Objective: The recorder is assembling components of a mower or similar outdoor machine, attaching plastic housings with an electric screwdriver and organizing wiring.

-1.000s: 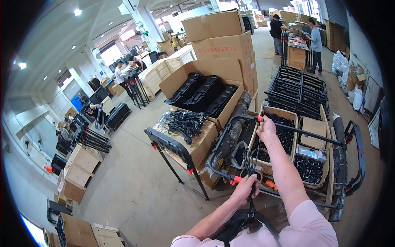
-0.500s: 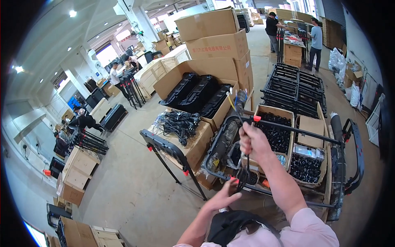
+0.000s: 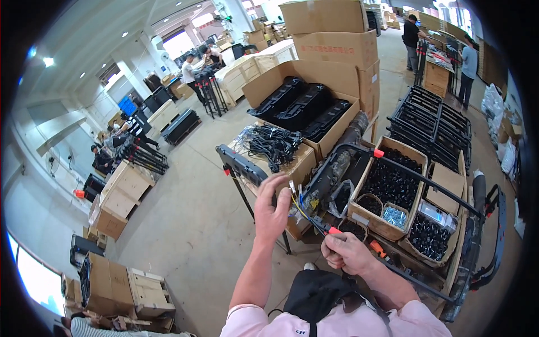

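1. Pinching is what both hands are doing: the left hand (image 3: 272, 209), at the centre of the frame, is closing thumb and fingers together on the upper end of a thin bundle of wires (image 3: 300, 209), and the right hand (image 3: 346, 253), just below and to the right, is curling shut around the bundle's lower end where a small red cap (image 3: 334, 230) is showing.
2. Behind the hands, a black folding metal frame (image 3: 359, 168) is lying across open cardboard boxes (image 3: 393, 185) of black parts, stretching from the centre toward the lower right edge.
3. Judging progress, I am reading the frame as partly fitted out: red caps are already sitting on its tube ends, while the wires are not yet seated anywhere I can see, so the cabling seems to be what is left.
4. Looking at the bundle itself, its long axis is running diagonally, pointing from the lower right up toward the upper left, with loose yellow and blue strands fanning out near the left fingertips.
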